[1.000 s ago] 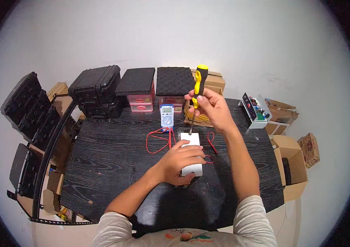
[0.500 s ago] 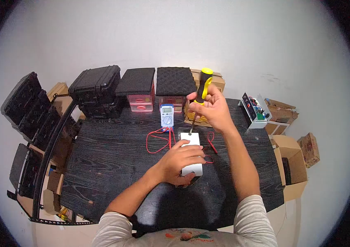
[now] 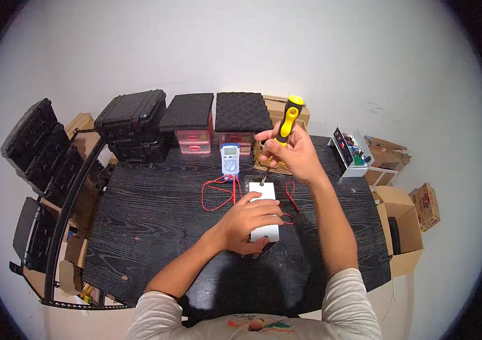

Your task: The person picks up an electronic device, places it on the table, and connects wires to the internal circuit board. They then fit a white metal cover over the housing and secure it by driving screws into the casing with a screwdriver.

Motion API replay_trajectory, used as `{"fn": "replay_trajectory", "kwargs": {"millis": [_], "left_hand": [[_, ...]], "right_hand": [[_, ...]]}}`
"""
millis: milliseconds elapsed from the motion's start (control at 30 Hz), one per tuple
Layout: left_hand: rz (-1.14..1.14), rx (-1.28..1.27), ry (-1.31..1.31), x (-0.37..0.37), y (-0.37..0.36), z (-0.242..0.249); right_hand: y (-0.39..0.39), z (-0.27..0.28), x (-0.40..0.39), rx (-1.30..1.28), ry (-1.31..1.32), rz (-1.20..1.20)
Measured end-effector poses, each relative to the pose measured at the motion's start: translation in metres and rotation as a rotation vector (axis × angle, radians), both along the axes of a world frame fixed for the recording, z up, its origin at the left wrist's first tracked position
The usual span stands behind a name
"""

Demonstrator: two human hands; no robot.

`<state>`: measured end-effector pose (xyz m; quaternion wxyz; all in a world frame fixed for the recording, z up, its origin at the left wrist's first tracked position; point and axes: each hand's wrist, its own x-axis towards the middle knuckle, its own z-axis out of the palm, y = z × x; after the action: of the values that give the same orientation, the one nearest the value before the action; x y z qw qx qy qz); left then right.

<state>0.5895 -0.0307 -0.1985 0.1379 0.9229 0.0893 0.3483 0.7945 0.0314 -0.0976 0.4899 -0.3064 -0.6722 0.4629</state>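
Observation:
A white box (image 3: 262, 232) lies on the black wood-grain table (image 3: 144, 226). My left hand (image 3: 246, 225) lies across its middle, gripping it by the sides. My right hand (image 3: 292, 150) is closed around the yellow and black handle of a screwdriver (image 3: 289, 120). The screwdriver is tilted, its handle leaning to the right, and its tip meets the far end of the white box. Behind the box stands a blue and white multimeter (image 3: 230, 161) with red leads (image 3: 211, 195) looping on the table.
Small drawer units (image 3: 194, 141) with black foam on top stand at the back, beside black hard cases (image 3: 132, 119). An opened device with a circuit board (image 3: 357, 156) is at the back right. An open cardboard box (image 3: 405, 226) stands beyond the right edge.
The screwdriver handle has turned and leans a little further right, and the fingers of my right hand have shifted around it. My left hand and the white box stay in place.

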Motion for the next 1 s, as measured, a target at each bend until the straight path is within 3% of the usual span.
{"fn": "replay_trajectory", "kwargs": {"millis": [67, 467, 767, 1000], "left_hand": [[-0.004, -0.007, 0.001, 0.0, 0.0, 0.002], [0.002, 0.004, 0.01, 0.001, 0.0, 0.001], [-0.006, -0.01, 0.002, 0.0, -0.001, 0.004], [-0.003, -0.013, 0.005, -0.001, -0.002, 0.004]], "right_hand": [[0.01, -0.008, 0.007, -0.015, 0.146, 0.151], [0.01, -0.009, -0.002, -0.015, 0.172, -0.058], [0.008, -0.009, 0.0, 0.082, 0.041, -0.039], [-0.008, 0.0, 0.012, 0.165, 0.305, -0.16]]}}
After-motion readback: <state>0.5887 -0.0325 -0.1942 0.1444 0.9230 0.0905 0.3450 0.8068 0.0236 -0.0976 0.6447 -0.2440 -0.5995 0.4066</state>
